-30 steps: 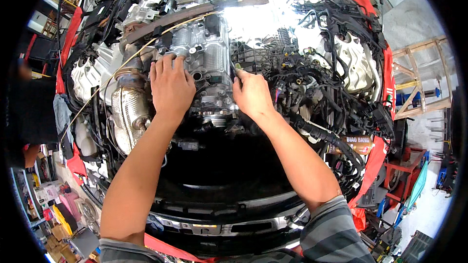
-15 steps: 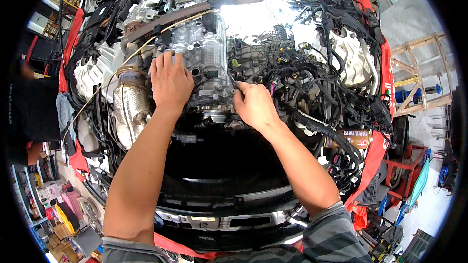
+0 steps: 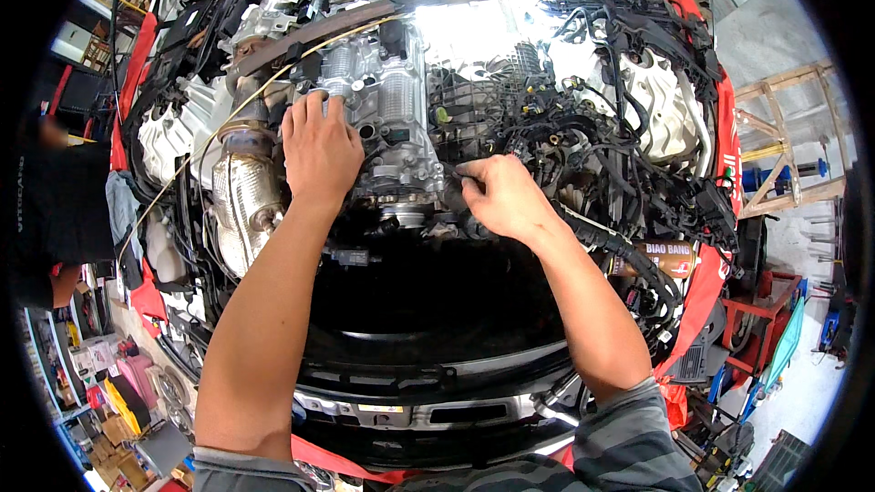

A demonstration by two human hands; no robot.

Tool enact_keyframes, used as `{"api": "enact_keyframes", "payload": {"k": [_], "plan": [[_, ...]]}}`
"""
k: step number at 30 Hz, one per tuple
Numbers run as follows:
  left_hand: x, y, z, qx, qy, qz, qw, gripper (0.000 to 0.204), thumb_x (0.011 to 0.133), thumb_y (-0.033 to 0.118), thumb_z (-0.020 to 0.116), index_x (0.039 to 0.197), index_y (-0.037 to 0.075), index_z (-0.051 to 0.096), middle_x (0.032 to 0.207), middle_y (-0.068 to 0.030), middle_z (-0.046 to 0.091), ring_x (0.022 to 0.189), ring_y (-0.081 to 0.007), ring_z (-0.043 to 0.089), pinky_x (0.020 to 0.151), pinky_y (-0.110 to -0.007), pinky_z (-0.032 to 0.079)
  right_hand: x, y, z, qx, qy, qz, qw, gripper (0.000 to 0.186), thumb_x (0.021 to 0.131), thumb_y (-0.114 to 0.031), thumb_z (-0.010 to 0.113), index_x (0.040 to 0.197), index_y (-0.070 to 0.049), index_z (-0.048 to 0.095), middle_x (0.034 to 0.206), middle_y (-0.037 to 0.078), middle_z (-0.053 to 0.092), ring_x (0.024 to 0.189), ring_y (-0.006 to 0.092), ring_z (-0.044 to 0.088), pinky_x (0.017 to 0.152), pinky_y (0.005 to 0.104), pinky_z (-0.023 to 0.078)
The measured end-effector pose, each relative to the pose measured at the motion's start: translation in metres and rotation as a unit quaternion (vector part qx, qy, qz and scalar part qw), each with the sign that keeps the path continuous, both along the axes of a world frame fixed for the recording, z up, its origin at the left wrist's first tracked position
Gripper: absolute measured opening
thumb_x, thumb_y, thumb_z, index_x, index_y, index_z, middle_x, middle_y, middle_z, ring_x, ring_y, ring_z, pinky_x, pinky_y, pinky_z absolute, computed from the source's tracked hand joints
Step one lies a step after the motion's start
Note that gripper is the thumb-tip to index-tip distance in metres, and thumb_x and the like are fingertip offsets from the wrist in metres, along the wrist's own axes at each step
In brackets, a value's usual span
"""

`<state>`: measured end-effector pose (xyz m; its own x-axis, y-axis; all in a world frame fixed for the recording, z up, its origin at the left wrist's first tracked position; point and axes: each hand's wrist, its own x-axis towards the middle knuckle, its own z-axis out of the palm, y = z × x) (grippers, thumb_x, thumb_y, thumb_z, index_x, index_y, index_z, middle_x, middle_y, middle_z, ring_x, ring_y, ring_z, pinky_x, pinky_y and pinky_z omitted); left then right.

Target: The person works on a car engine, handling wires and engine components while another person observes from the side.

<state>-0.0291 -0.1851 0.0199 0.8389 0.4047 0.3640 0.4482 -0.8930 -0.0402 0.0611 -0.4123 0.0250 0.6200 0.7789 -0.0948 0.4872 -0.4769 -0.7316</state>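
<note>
1. Lays left hand (image 3: 321, 153) palm-down, with fingers loosely spread, at the left edge of a silver, ribbed metal engine (image 3: 398, 91).
2. Has the engine between both hands.
3. Curls right hand (image 3: 507, 195), with thumb and index finger close together, just beside the engine's front-right edge; cannot tell whether gripping anything.

Car workshop, exposed engine (image 3: 394, 102), cardboard boxes (image 3: 117, 430)
</note>
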Motion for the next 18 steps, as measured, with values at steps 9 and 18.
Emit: {"api": "enact_keyframes", "payload": {"k": [9, 18], "plan": [[0.0, 0.002, 0.003, -0.003, 0.006, 0.006, 1.0, 0.034, 0.084, 0.015, 0.059, 0.116, 0.003, 0.059, 0.124, -0.0138, 0.054, 0.123, -0.0296, 0.046, 0.106, -0.042, 0.035, -0.007, 0.001, -0.001, 0.04, -0.054, -0.102, 0.992, 0.025, 0.086, -0.011, 0.058, 0.106, 0.003, 0.065, 0.079, 0.027, 0.063, 0.077, 0.0432, 0.062, 0.07, 0.0468, 0.049], [0.0, 0.001, 0.001, -0.008, -0.045, -0.015, 0.999, 0.031, 0.081, 0.013, 0.061, 0.111, 0.003, 0.06, 0.119, -0.0137, 0.054, 0.117, -0.0313, 0.048, 0.103, -0.044, 0.037, 0.065, 0.09, -0.036, 0.091, -0.161, -0.182, 0.966, 0.025, 0.087, -0.015, 0.054, 0.092, 0.006, 0.066, 0.081, 0.029, 0.065, 0.08, 0.0445, 0.064, 0.078, 0.0504, 0.051]]}}
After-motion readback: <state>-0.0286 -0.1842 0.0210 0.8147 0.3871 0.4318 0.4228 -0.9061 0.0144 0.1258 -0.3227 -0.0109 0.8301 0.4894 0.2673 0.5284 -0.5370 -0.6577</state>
